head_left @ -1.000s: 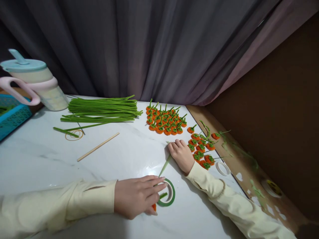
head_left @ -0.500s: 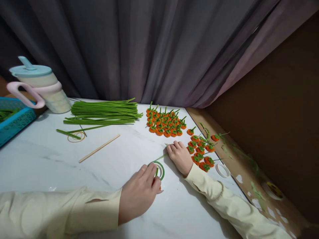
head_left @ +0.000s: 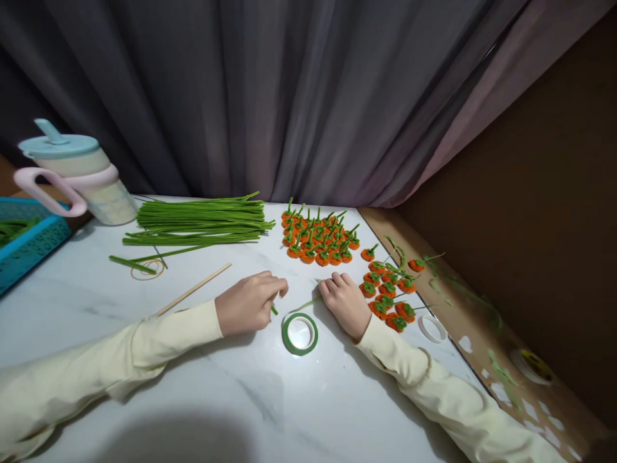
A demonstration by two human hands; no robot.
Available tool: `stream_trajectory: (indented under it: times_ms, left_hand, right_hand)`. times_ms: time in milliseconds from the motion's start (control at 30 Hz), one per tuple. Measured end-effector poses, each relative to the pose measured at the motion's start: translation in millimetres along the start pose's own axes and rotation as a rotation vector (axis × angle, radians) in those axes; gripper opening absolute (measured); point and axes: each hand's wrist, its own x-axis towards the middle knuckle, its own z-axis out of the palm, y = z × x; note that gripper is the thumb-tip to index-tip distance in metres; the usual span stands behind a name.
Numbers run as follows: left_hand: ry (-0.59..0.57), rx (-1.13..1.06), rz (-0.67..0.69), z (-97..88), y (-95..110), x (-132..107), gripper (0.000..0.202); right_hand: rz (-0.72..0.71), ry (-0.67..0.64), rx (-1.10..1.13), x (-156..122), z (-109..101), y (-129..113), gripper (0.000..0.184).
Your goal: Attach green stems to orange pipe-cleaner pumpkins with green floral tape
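Note:
My left hand (head_left: 248, 301) rests on the white table, fingers pinched on a small piece with a green stem that sticks out below the fingertips. My right hand (head_left: 344, 302) lies closed beside it, holding the end of a green tape strip (head_left: 306, 303) that runs down to a green tape roll (head_left: 299, 334) lying flat between the hands. Small orange pieces with green stems (head_left: 385, 292) sit just right of my right hand.
A larger heap of orange pieces (head_left: 319, 239) lies behind the hands. A bundle of green stems (head_left: 200, 222), a wooden stick (head_left: 193, 289), a rubber band (head_left: 147, 269), a lidded cup (head_left: 77, 173), a blue basket (head_left: 26, 241) and a white ring (head_left: 431, 328) are around.
My left hand let go of the tape roll and moved up and left with the small piece. The roll now lies free on the table; the right hand stayed put.

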Motion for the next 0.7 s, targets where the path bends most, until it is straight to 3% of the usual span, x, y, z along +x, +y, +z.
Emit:
stream_trajectory:
  times_ms: [100,200,367,700]
  left_hand:
    - [-0.168,0.114,-0.082,-1.6,6,9,0.013]
    - [-0.257,0.220,-0.098,5.7,19,13,0.035]
    - [-0.280,0.302,-0.013,20.0,29,19,0.033]
    - [-0.258,0.269,0.054,21.8,31,9,0.021]
  right_hand:
    - [0.004,-0.001,-0.006,1,0,1,0.012]
    - [0.011,-0.003,-0.006,2,-1,1,0.009]
    - [0.009,-0.020,0.001,4,-2,1,0.012]
    - [0.019,0.016,-0.001,5,0,4,0.015]
